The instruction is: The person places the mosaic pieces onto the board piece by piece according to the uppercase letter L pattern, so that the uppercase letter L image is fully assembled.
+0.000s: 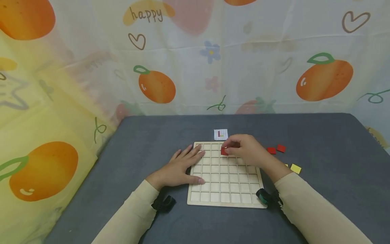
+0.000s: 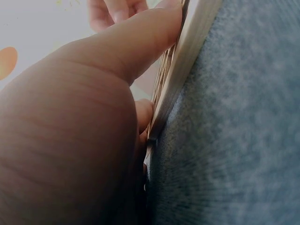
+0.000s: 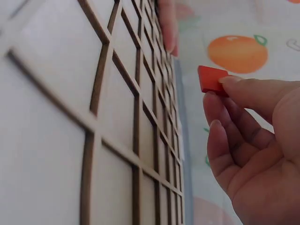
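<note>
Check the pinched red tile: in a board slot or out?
Out: the right wrist view shows the right hand pinching the red tile clear of the board, with a visible gap.

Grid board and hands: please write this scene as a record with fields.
Board: pale grid, lying on a gray table
Left hand: fingers spread over the board's left side
Right hand: pinches a red tile, apart from the board
Card: with small grid, beyond the board's far edge
Loose red tiles: two, right of the board
Yellow tiles: one in view, another mostly hidden behind the right forearm
</note>
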The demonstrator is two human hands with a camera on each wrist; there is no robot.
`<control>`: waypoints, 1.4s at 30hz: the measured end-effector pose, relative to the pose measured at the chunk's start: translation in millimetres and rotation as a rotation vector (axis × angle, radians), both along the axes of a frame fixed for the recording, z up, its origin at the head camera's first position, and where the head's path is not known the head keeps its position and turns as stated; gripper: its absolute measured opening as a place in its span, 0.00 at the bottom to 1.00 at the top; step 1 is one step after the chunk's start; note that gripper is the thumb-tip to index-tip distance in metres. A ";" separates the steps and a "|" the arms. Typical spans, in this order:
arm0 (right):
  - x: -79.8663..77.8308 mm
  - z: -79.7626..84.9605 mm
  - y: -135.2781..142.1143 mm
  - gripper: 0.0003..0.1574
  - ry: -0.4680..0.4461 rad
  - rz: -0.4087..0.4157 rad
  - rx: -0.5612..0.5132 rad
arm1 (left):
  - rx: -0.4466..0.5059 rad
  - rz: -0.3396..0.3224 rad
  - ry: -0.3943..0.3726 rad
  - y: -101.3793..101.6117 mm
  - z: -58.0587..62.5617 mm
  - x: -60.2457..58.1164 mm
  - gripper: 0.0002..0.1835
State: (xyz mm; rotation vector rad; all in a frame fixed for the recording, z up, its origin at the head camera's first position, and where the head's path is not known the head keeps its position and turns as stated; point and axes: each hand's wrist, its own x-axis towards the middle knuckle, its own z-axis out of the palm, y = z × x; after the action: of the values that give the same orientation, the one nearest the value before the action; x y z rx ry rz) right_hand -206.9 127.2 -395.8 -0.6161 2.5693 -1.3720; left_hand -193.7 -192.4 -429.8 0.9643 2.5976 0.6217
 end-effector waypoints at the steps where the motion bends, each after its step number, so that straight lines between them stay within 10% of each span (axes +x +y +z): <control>1: -1.9 -0.4 -2.8 0.07 -0.006 0.004 0.009 | 0.001 -0.001 -0.001 0.3 0.2 -0.1 0.58; 22: -22.2 0.0 -30.3 0.07 -0.014 0.028 0.232 | 0.006 -0.001 0.013 2.4 2.1 1.6 0.57; 42: -16.2 -8.7 -25.9 0.25 -0.080 0.121 0.114 | -0.009 0.012 0.008 0.7 0.4 1.8 0.57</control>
State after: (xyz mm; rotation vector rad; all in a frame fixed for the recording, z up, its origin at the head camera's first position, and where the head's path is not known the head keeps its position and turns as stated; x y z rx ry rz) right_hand -223.1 101.3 -404.6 -0.6711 2.4831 -1.1786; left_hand -191.9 -191.7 -429.3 0.9513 2.6128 0.6097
